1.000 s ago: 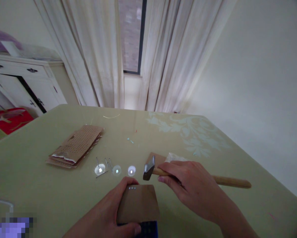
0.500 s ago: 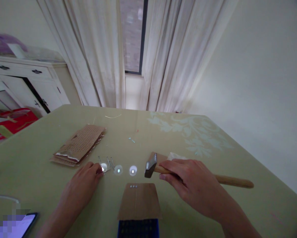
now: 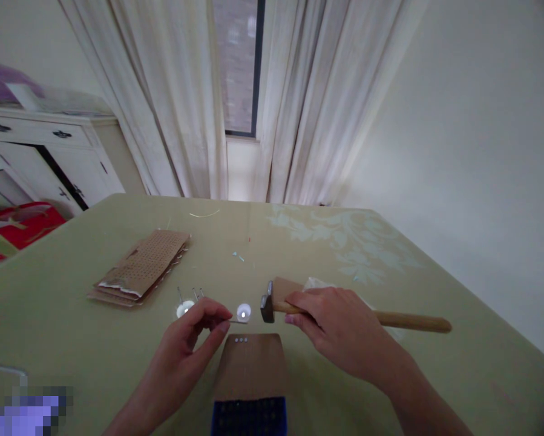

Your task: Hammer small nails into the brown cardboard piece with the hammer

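Note:
My left hand [image 3: 194, 339] pinches a thin nail [image 3: 239, 321] between thumb and index finger, just beyond the far edge of a brown cardboard piece [image 3: 251, 369]. Three small round nail heads [image 3: 241, 340] sit in a row near that far edge. The cardboard's near end meets a dark blue block [image 3: 249, 418] at the bottom of the view. My right hand [image 3: 339, 318] is closed around the wooden handle of a hammer [image 3: 267, 303], whose metal head points left, beyond the cardboard. Several nails [image 3: 198, 293] stand behind my left hand.
A stack of perforated cardboard pieces [image 3: 144, 266] lies on the left of the table [image 3: 308, 254]. Behind the hammer are another cardboard piece [image 3: 286, 287] and clear plastic [image 3: 319, 283]. Small bits [image 3: 238, 257] lie farther back. A blurred-out screen [image 3: 24, 418] and cable [image 3: 8, 367] are lower left.
My left hand has moved right from the standing nails to near the cardboard, bringing a nail with it. The hammer has shifted slightly left and turned a little in my right hand.

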Action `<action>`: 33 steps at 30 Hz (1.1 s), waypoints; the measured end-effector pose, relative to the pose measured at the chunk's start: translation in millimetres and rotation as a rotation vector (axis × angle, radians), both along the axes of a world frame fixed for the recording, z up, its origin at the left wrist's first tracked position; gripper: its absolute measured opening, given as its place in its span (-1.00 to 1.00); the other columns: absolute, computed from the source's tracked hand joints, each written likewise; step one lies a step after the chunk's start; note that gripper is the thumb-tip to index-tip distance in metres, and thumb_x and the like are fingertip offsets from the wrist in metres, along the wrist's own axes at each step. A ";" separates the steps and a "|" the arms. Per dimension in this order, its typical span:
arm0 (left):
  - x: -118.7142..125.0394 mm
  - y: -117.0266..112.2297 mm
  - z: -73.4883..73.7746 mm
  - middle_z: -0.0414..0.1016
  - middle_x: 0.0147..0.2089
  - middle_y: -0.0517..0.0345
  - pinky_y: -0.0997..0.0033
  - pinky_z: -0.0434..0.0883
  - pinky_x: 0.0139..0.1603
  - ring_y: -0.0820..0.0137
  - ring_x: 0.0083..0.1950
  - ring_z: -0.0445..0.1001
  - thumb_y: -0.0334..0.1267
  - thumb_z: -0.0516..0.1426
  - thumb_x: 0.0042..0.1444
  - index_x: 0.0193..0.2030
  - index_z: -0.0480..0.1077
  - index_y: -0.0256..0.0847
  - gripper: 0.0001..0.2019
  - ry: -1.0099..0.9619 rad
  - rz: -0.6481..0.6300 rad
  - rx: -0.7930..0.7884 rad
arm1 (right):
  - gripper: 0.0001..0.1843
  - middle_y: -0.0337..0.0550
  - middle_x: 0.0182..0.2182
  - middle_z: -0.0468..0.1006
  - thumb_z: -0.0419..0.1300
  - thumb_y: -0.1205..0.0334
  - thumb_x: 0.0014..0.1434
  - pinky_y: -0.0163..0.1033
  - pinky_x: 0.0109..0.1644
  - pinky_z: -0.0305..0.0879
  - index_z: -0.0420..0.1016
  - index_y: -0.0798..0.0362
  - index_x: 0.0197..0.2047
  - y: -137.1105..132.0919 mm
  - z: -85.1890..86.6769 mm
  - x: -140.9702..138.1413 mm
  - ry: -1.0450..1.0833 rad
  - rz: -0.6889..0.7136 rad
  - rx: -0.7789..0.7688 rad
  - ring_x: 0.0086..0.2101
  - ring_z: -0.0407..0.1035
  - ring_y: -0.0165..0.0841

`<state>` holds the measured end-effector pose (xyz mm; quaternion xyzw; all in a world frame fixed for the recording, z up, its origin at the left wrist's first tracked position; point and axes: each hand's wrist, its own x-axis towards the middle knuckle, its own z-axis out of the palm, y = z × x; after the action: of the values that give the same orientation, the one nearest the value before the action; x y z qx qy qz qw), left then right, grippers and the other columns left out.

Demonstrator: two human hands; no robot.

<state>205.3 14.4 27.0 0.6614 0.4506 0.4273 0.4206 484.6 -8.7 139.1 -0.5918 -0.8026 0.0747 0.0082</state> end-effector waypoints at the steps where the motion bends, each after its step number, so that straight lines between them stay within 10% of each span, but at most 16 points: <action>1: 2.1 -2.7 -0.4 0.65 -0.17 0.11 0.39 0.59 -0.09 0.27 -0.12 0.64 -0.09 0.29 0.34 -0.11 0.59 -0.10 -0.85 -0.073 0.016 -0.022 | -0.74 -0.09 -0.28 0.76 0.25 0.10 0.52 -0.15 -0.26 0.15 0.69 -0.02 -0.20 0.6 -1.0 -0.3 -0.003 0.003 0.007 -0.25 0.65 -0.11; 7: 11.0 -6.2 6.2 0.70 -0.18 0.12 0.41 0.62 -0.11 0.27 -0.12 0.66 -0.12 0.41 0.20 -0.29 0.63 -0.11 -0.85 -0.250 0.064 -0.071 | -0.74 -0.12 -0.32 0.75 0.26 0.11 0.50 -0.15 -0.30 0.09 0.68 -0.03 -0.22 1.9 -2.9 -0.7 0.013 0.022 0.028 -0.28 0.65 -0.15; 33: 22.1 -4.1 6.6 0.79 -0.19 0.22 0.42 0.54 -0.04 0.27 -0.13 0.71 -0.09 0.28 0.33 -0.20 0.73 0.04 -0.83 0.081 -0.040 -0.005 | -0.69 -0.13 -0.32 0.75 0.23 0.02 0.53 -0.15 -0.30 0.05 0.67 -0.05 -0.22 2.2 -3.6 -1.8 -0.008 0.025 0.023 -0.28 0.65 -0.11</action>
<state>227.4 10.3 33.5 0.6860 0.4552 0.3905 0.4120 482.8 -6.6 135.4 -0.5820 -0.8107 0.0633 0.0109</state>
